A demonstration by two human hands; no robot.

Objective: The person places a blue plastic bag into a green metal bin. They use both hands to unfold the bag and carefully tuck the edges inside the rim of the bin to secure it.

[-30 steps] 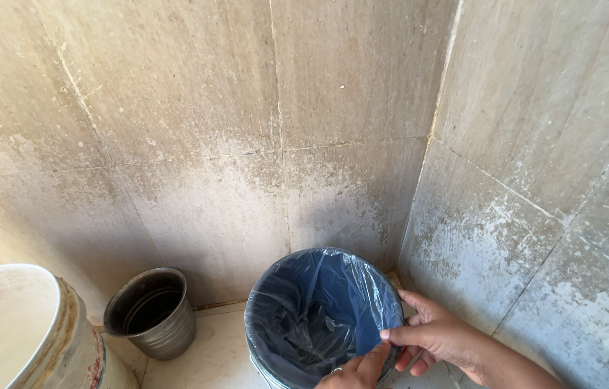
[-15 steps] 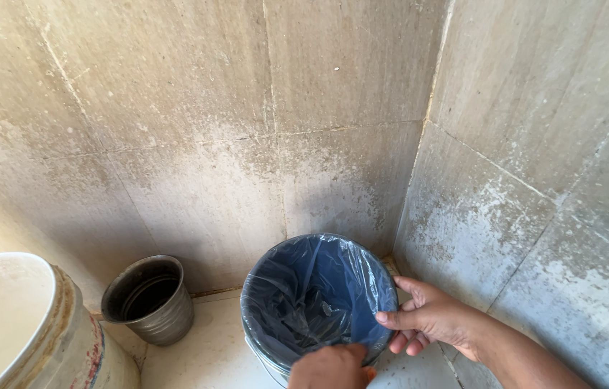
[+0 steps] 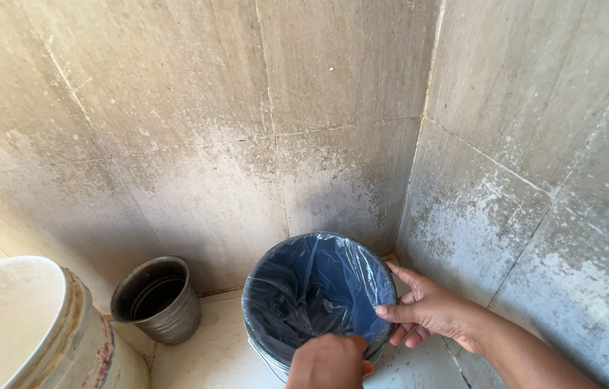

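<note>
A small bin [image 3: 317,299] is sitting on the floor [image 3: 211,353], tucked into the corner where the two stained walls [image 3: 196,130] are meeting. A thin clear bag [image 3: 297,288] is lining the bin, and it is looking blue inside. The bag is folding over the bin's rim all the way around. The right hand [image 3: 423,310] is resting on the right side of the bin. Its thumb is lying on the bag at the rim, and its fingers [image 3: 399,333] are curling loosely down the outside of the bin, so it is holding the rim and bag lightly. The left hand [image 3: 327,361] is at the near side of the bin, right at the rim. It is closed like a fist, with the back of the hand facing up. It is touching the bag's edge there, but I cannot tell if it is pinching the bag, because the fingers are hidden under the hand. A dark metal pot [image 3: 158,299] is standing to the left of the bin, close to the wall. Farther left of the bin, a big pale drum [image 3: 45,338] is standing with its top open.
</note>
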